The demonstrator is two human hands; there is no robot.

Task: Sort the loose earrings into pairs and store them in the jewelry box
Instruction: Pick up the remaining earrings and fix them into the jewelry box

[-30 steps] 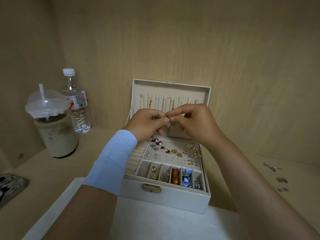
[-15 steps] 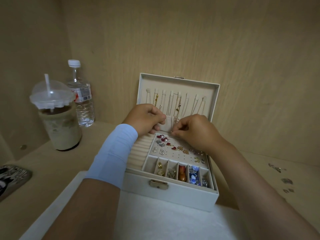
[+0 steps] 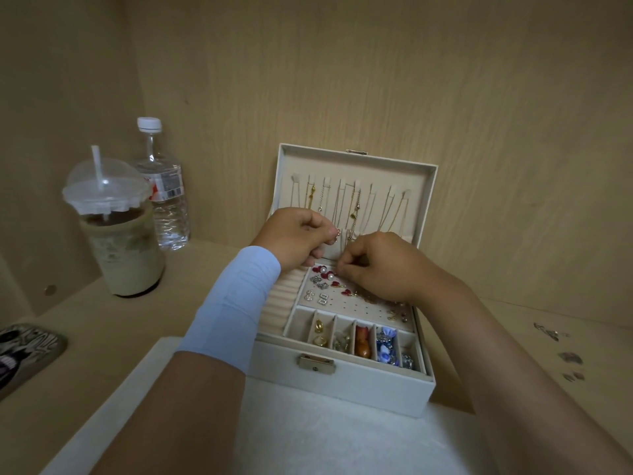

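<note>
Now | your right hand has dropped, pinched, to the perforated stud panel of the cream jewelry box | left hand curled | holds unseen | probably seating an earring.

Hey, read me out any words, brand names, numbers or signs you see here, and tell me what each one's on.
Nothing here reads clearly.
Water bottle label: red and white print, too blurred to read.
Phone case: black and white graphic, any lettering illegible.
Iced drink cup: faint mark, unreadable.
Jewelry box: no text visible.
</note>
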